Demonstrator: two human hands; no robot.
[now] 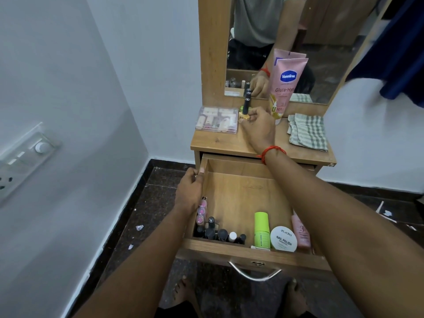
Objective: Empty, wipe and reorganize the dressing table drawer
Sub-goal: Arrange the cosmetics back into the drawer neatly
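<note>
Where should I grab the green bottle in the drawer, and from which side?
Take the green bottle by its cap end, coming from above and from the back of the drawer. That end points toward bare drawer floor, while its base sits by the drawer front, with the white Zudio tub close beside it. A grip across its round sides looks easiest.

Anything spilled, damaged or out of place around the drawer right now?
Nothing spilled. Small white scraps lie on the dark floor left of the dressing table, with more to its right. The table's front right corner looks chipped. The checked cloth sits crumpled on top.
</note>
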